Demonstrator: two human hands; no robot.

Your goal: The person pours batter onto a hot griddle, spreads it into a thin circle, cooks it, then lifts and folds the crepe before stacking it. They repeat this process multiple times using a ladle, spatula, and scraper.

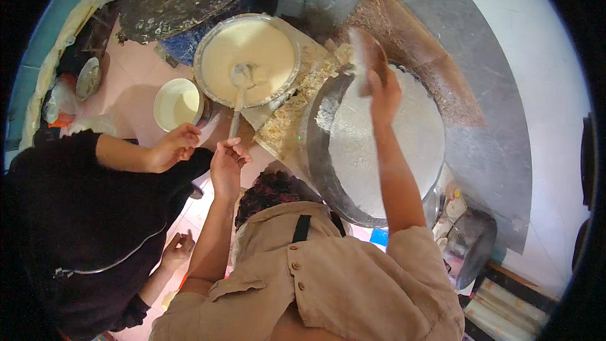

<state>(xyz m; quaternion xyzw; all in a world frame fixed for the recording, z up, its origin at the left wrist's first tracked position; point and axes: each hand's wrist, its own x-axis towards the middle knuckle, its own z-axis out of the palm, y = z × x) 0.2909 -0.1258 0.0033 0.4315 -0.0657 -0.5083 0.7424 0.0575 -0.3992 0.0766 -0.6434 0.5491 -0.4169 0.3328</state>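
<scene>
My right hand (384, 91) grips a blurred brown, flat scraper (369, 53) over the far edge of a round griddle (322, 158), which bears a wide pale layer of batter (372, 158). My left hand (227, 161) has loosely curled, parted fingers at the end of a long ladle handle (236, 120); I see no clear grip on it. The ladle's head sits in a large tub of cream batter (262, 50), whose scrap-covered board (284, 120) reaches to the griddle. A white bucket (165, 104) stands left of the tub.
A co-worker in dark clothes (76, 215) is close at my left, hands (170, 151) near mine. A blue drum with crusted lid (170, 0) stands behind; a brown board (410, 50) lies beyond the griddle. Bowls (88, 79) are far left, a dark pot (470, 246) lower right.
</scene>
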